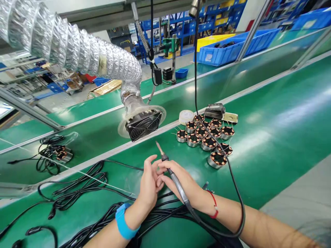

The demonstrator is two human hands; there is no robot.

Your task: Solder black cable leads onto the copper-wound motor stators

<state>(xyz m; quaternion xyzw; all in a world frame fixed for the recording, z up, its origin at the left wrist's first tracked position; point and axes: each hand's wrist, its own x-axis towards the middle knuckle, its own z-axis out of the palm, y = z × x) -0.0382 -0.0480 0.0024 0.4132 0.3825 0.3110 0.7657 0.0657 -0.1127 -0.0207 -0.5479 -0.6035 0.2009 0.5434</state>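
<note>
A soldering iron (176,182) lies across my right hand (182,179), held between thumb and fingers, its bare tip angled up toward the fume extractor fan (144,125). My left hand (150,181) is right against the right fingertips, its fingers curled inward. Whatever is between those left fingers is too small or hidden to make out. Black cables (165,213) run beneath both hands and wrists. To the right of the iron's tip, several wound stators (201,132) with copper coils stand grouped on the green bench (258,148).
A silver flexible duct (77,48) hangs over the upper left. The iron's cord (196,69) drops from above and loops past my right forearm. Coiled black cables (77,186) spread at left. Behind the stators are a tape roll (186,117) and a dark tape dispenser (214,111).
</note>
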